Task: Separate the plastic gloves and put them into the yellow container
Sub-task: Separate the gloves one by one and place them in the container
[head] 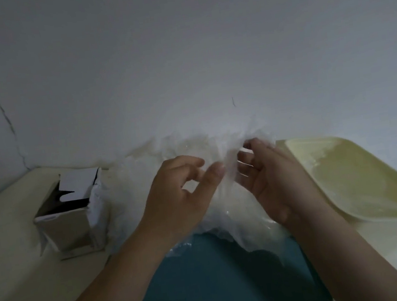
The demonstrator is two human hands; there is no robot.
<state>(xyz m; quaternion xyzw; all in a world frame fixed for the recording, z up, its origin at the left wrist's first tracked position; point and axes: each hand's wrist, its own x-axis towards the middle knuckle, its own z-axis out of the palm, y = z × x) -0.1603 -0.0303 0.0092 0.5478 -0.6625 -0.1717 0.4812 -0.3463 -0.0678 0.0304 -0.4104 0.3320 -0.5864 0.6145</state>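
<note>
So the plastic gloves (225, 212) are basically a crumpled heap of thin clear film, piled over the far end of the blue tray (221, 276) and spilling toward the back edge of the table (16, 250), by the wall. The yellow container (387, 191) sits off toward the right edge. A torn-open cardboard box (75, 217) stands near the back left corner with more film hanging off its side.

Hands are close together above the heap, not touching. The right hand (269, 181) has its fingers curled round a strand of film and pinches it. The left hand (185, 192) has its thumb tip right up against that same strand with the fingers curled just above. Honestly I can't tell if it has a proper pinch or is only touching.

Handling-wise, I'd guess this stuff weighs next to nothing, is totally floppy, and clings to itself like crazy. Grabbing a fistful probably just drags the whole clump along. Better bet is to pinch one loose edge or cuff with the fingertips of each hand and peel sideways, slowly. The film looks thin enough to stretch or tear if yanked. It's also see-through in dim light, so finding where one glove ends is mostly by feel.
</note>
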